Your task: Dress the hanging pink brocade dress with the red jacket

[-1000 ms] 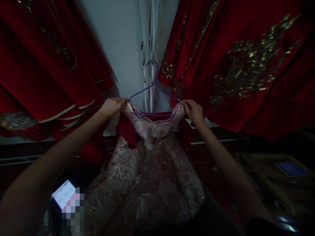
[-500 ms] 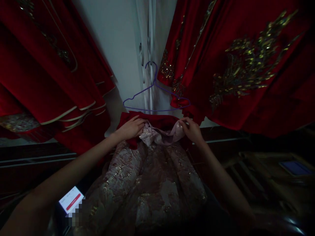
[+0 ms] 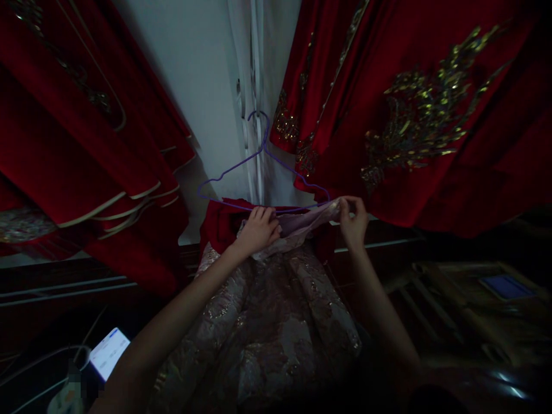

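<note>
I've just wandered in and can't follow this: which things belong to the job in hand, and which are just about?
Likely part of it:
pale patterned garment, pinched by the right hand, left hand on it
purple hanger

Seemingly just nearby:
red garments, both sides
lit screen, lower left
bluish rectangle, far right

I can't read a single word or number from here. The lit phone [image 3: 110,352] at the lower left shows faint marks on its white display, too small to make out, and the bluish screen [image 3: 508,287] over on the right is too dim.
</note>
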Demonstrator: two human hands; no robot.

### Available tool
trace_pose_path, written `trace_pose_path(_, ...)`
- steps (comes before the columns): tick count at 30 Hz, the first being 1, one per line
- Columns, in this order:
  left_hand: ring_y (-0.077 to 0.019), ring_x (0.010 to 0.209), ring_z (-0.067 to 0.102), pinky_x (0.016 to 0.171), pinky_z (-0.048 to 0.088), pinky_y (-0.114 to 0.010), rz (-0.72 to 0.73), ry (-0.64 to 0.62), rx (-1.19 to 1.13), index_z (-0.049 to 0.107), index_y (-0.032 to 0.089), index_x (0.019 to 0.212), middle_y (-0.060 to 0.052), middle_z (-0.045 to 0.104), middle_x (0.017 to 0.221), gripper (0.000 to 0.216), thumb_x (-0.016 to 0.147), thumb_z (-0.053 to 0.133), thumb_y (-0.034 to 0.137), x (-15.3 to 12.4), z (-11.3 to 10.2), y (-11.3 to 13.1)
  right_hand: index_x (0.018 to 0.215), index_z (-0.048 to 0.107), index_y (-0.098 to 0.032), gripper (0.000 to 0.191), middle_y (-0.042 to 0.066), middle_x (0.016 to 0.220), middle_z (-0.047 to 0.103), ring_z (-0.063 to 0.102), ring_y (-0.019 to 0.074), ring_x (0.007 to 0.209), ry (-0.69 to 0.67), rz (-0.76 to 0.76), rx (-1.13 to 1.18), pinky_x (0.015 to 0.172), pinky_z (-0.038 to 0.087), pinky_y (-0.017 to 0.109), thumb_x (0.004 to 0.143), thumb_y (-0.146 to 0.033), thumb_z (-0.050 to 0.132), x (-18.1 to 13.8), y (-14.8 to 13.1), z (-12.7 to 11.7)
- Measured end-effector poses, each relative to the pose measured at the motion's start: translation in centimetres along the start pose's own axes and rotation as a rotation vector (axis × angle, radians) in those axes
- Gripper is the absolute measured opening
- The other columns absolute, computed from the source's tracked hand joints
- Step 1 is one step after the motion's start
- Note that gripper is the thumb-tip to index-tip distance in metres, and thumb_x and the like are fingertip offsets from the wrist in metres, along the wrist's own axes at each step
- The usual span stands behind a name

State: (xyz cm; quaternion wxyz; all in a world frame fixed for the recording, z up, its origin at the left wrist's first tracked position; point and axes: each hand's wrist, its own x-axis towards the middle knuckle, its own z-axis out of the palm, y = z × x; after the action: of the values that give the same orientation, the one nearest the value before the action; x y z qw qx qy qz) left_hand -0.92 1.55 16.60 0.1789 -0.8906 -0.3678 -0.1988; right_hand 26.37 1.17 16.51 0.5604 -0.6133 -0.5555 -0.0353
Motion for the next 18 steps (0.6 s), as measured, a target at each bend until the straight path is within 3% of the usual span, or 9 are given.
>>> trace_pose_path(5, -0.0275, 0.102, 0.045, 0.093, 0.036, -0.047, 0.019, -0.008, 0.008, 0.065, 0.018, 0.089, -0.014, 0.051, 0.112, 0.026, 0.086, 0.045, 0.034, -1.6, -2.5, -0.8, 0.097, 0.055, -0.017, 0.035, 0.008, 0.093, 0.062, 0.058, 0.0193, 0.086, 0.040, 0.024, 0.055, 0.079, 0.044, 0.031, 0.089, -0.046, 0.037, 0.0, 0.4, 0.4)
trace_pose_path(18, -0.0253, 0.101, 0.043, 0.091, 0.035, -0.041, 0.041, -0.028, 0.080, 0.064, 0.015, 0.087, -0.011, 0.051, 0.114, 0.025, 0.085, 0.048, 0.034, -1.3, -2.0, -1.2, 0.092, 0.059, -0.017, 0.028, 0.006, 0.090, 0.060, 0.054, 0.0174, 0.085, 0.117, -0.054, 0.128, 0.080, 0.041, 0.032, 0.088, -0.041, 0.046, 0.1, 0.3, 0.9)
